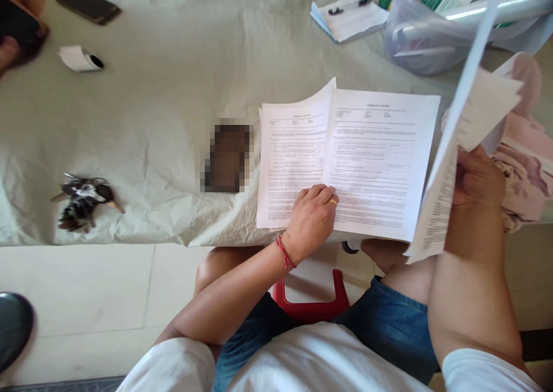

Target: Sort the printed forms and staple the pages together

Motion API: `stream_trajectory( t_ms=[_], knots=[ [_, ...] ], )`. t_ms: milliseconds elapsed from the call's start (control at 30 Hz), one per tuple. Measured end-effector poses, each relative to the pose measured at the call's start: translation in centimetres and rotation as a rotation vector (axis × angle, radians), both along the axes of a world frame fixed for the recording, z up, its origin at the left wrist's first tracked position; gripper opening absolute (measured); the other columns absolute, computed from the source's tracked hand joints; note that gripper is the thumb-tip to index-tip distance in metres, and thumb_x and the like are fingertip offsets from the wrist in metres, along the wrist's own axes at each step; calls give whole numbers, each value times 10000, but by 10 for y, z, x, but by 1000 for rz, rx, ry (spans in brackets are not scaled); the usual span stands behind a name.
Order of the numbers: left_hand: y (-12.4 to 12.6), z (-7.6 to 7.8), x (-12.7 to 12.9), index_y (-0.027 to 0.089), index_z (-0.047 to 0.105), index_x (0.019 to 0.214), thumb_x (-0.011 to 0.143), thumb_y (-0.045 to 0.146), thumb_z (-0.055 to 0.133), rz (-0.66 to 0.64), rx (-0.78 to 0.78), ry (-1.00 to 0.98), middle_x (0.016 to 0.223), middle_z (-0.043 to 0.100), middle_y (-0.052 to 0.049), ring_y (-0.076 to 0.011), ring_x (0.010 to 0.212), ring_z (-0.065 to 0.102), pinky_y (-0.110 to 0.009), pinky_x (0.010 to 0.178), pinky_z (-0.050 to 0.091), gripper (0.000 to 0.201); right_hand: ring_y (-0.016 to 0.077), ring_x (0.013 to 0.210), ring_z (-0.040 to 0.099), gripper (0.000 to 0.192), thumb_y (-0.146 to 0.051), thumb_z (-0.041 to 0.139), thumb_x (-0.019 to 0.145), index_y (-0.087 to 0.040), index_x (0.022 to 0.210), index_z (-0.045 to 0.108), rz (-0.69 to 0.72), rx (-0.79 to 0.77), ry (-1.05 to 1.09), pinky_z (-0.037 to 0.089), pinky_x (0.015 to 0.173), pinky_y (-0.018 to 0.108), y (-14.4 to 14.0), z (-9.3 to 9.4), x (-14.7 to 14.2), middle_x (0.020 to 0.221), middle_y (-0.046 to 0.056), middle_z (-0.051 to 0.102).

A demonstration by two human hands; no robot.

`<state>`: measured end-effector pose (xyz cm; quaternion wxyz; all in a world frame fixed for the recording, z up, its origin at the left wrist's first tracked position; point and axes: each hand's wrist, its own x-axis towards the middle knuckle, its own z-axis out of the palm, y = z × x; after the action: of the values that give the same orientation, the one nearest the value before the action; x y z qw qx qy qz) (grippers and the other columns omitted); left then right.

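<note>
Printed sheets headed "OVERLEAF NOTES" lie on the cloth, overlapping a second pile of printed sheets to their left. My left hand, wearing a ring and a red cord bracelet, rests where the two meet; its fingers are bent and closed at the paper's edge, the thumb hidden. My right hand grips a raised bundle of papers at its right side. The bundle stands tilted, nearly edge-on to me, and covers part of that hand.
A pixelated dark rectangle and keys lie leftward. Farther back are a white roll, a dark phone and another person's hand with a dark object. A plastic basket, notepad with pen and pink cloth flank the right.
</note>
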<state>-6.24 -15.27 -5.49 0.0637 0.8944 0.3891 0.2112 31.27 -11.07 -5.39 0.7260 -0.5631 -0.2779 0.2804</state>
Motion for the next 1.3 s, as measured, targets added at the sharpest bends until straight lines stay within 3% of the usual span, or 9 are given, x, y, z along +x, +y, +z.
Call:
stream_trajectory(
  t_ms=[167,300,433,667,900,1167,1300],
  knots=[
    [-1,3,2,146,734,1328,1055,25,520,56,-137,-54,1321,843,-119,-293,1236,753,-451,959,628,367,328,1008,823,495,-285,1007,488,-214,916,769,62,-68,21,720,982,618,-2,13,-27,1013,67,839],
    [-1,3,4,133,685,1323,979,-26,450,103,-151,-94,1117,828,-130,-300,1090,759,-444,890,624,445,243,886,796,527,-319,1045,449,-212,902,797,84,-93,-57,689,1076,549,-2,15,-36,980,30,854],
    [-1,0,3,142,667,1301,1016,2,422,110,-99,-90,1077,817,-120,-289,1025,753,-425,864,620,400,210,804,760,514,-345,1047,449,-215,864,773,42,-105,-104,708,986,509,1,10,-37,945,29,853],
    [-1,1,0,122,662,1492,1046,-38,417,44,-112,-74,1227,850,-126,-286,1213,759,-434,954,635,533,211,811,764,445,-336,1014,552,-217,870,727,-23,-45,-156,711,934,483,4,4,-41,909,29,834],
    [1,-4,-1,134,806,1204,1090,-4,468,-5,-69,-16,1370,834,-133,-290,1246,746,-437,956,630,382,207,813,756,362,-316,952,566,-220,861,765,-7,-28,-188,700,957,481,3,8,-49,928,27,855],
    [-2,-1,0,156,757,1442,1081,0,479,33,-45,-39,1329,854,-104,-285,1200,756,-433,946,638,481,182,742,726,310,-310,934,598,-210,820,742,-65,-38,-231,669,760,377,4,6,-45,855,20,824],
    [-2,-2,0,209,741,1508,1090,3,453,39,-55,-16,1332,845,-110,-288,1203,747,-445,916,628,548,179,752,728,294,-298,921,612,-206,829,747,-66,-24,-240,655,754,357,4,6,-48,862,19,821]
  ],
)
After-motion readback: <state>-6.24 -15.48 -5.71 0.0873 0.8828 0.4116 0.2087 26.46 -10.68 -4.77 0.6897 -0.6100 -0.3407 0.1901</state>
